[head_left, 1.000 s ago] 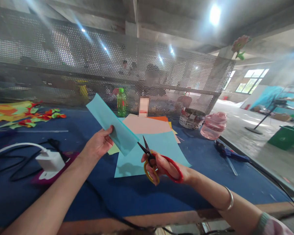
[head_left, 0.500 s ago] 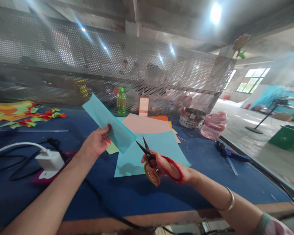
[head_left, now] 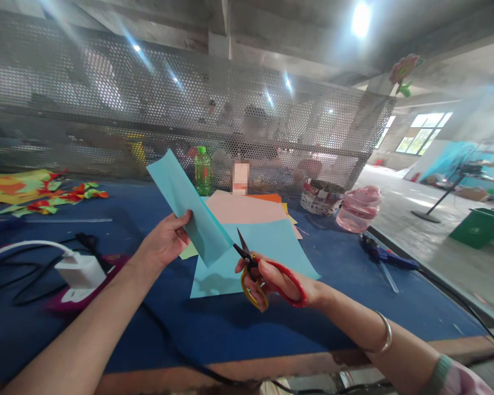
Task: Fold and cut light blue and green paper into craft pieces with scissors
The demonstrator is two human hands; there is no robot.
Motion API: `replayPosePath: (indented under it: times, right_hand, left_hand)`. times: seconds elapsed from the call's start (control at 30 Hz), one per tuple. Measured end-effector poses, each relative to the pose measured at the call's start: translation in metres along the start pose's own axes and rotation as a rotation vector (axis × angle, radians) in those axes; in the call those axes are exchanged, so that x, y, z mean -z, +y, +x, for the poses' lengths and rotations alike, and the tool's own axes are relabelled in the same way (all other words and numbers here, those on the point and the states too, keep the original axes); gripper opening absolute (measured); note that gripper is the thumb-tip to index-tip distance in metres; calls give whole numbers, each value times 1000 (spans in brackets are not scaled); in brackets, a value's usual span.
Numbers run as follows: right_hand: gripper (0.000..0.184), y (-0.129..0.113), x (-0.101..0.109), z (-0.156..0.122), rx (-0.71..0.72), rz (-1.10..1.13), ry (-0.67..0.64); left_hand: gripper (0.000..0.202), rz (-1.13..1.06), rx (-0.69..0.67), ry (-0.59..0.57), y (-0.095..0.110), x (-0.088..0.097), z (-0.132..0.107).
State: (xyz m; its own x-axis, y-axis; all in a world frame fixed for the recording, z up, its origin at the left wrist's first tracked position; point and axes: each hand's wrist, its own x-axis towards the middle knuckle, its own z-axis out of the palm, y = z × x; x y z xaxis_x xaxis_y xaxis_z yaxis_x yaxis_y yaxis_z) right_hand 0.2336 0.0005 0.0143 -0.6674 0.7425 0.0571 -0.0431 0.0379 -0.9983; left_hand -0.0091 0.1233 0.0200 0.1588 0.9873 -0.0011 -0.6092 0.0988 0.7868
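Note:
Pinched in my left hand (head_left: 168, 237) is a folded piece of light blue paper (head_left: 191, 211), held tilted above the table. My right hand (head_left: 274, 277) grips scissors (head_left: 250, 262) with one red and one yellow handle. Their dark blades are parted, and the lower blade's tip meets the right corner of the folded paper. Beneath both hands lies a light blue sheet (head_left: 267, 247), on top of a pale pink sheet (head_left: 242, 209). Orange, yellow and green paper edges show from under them.
A green bottle (head_left: 203, 173), a woven basket (head_left: 321, 197) and a pink jug (head_left: 359, 209) stand along the back. At right lies a blue glue gun (head_left: 387, 257). A white charger (head_left: 80, 270) with cables sits at left, with colored paper scraps (head_left: 28, 189) behind it.
My left hand has shifted slightly right and turned the folded paper steeper, bringing its corner to the scissor blade. My right hand has hardly moved.

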Motion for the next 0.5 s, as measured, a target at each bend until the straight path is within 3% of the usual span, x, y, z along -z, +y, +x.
replayPosePath:
  times: [0.23, 0.5]
  right_hand:
    - [51, 4, -1, 3, 25, -32, 28]
    - [49, 4, -3, 4, 18, 20, 49]
  left_hand:
    - [17, 84, -15, -70, -3, -10, -9]
    - [26, 151, 120, -81, -11, -24, -26]
